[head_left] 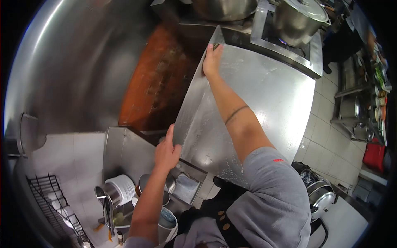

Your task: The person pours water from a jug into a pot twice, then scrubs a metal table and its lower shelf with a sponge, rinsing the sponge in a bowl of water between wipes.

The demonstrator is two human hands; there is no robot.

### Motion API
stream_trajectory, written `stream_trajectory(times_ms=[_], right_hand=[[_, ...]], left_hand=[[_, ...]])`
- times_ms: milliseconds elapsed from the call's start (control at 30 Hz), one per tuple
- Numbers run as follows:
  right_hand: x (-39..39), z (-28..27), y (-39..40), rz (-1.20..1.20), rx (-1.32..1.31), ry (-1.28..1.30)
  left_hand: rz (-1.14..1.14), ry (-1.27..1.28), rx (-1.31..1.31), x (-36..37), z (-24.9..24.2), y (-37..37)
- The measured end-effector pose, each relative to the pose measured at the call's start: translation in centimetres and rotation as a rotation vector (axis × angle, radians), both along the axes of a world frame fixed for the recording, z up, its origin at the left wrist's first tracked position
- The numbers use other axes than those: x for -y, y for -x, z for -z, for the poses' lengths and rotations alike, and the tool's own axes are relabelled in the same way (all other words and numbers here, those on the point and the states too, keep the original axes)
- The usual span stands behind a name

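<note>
A large stainless steel panel (273,91) with a raised, folded side lies across the middle of the view, wet with suds and drops. My right hand (211,62) presses a dark greenish scouring pad (216,46) against the far end of the raised side; only a bit of the pad shows between the fingers. Lower down, my left hand (166,153) grips the near end of that same raised side, thumb on the panel's inner face and the index finger stretched along the outside. Its other fingers are partly hidden.
Behind the panel, a large lidded pot (300,20) stands on a burner with a blue flame showing. Stacked white plates (120,189) and a bucket (168,221) are at lower left. A wire rack (58,206) hangs on the wall. Another person (345,39) stands at upper right.
</note>
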State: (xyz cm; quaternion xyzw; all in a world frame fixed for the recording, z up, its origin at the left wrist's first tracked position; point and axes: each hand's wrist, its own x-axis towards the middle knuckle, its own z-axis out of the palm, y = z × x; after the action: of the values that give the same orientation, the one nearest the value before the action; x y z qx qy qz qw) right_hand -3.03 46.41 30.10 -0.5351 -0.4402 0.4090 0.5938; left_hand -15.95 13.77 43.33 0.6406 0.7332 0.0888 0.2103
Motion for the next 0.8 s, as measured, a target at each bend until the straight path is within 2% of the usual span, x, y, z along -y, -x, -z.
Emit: stream_trajectory(times_ms=[33, 100, 167, 200, 233, 267, 300, 333, 400, 467, 533, 567, 633, 667, 700, 767, 800], right_hand=[[1.4, -1.1, 0.7, -0.008, -0.011, -0.011], [12.4, -3.8, 3.4, -0.157, 0.019, 0.024], [24.5, -0.6, 7.7, -0.274, 0.101, -0.139], [26.6, 0.1, 7.9, -0.284, 0.095, -0.139], [28.0, 0.5, 7.9, -0.308, 0.117, -0.265], [28.2, -0.4, 7.4, -0.335, 0.139, -0.399], [26.4, -0.8, 7.0, -0.295, 0.116, -0.254], [22.4, -2.8, 6.2, -0.259, 0.095, -0.108], [15.5, -3.0, 4.7, -0.116, 0.056, -0.099], [11.5, -3.5, 2.9, -0.123, 0.082, -0.092], [14.5, -4.5, 5.0, -0.14, 0.044, -0.044], [16.2, -5.4, 5.8, -0.111, 0.002, 0.002], [23.8, -5.0, 7.7, -0.19, 0.003, 0.024], [28.2, -3.7, 8.3, -0.239, 0.039, -0.049], [31.5, -2.8, 8.7, -0.297, 0.067, -0.118], [32.8, -3.7, 8.5, -0.333, 0.021, -0.047], [33.2, -4.1, 8.0, -0.34, -0.018, 0.035]], left_hand=[[-0.022, 0.004, -0.006, 0.5, 0.0, 0.2], [-0.023, -0.035, 0.114, 0.3, 0.7, 0.6], [-0.035, -0.054, 0.17, 0.2, 0.8, 0.8], [-0.033, -0.068, 0.229, 0.3, 0.8, 0.9], [-0.042, -0.069, 0.223, 0.4, 1.3, 1.3], [-0.007, -0.122, 0.223, 0.3, 2.0, 1.7], [0.017, -0.166, 0.221, 0.9, 2.5, 2.1], [-0.065, -0.032, 0.251, 0.7, 0.6, 1.2], [-0.092, -0.026, 0.262, 0.3, 0.8, 1.5], [-0.122, -0.026, 0.283, 0.5, 0.8, 1.3], [-0.085, -0.226, 0.29, 1.3, 0.5, 0.8], [-0.107, -0.242, 0.297, 1.5, 0.3, 1.0], [-0.267, -0.314, 0.571, 1.3, 0.7, 1.2], [-0.332, -0.34, 0.637, 1.2, 3.0, 2.6], [-0.412, -0.39, 0.799, 1.0, 3.0, 2.4], [-0.585, -0.412, 0.954, 1.5, 3.1, 2.9], [-0.514, -0.476, 0.864, 2.5, 3.0, 3.4]])
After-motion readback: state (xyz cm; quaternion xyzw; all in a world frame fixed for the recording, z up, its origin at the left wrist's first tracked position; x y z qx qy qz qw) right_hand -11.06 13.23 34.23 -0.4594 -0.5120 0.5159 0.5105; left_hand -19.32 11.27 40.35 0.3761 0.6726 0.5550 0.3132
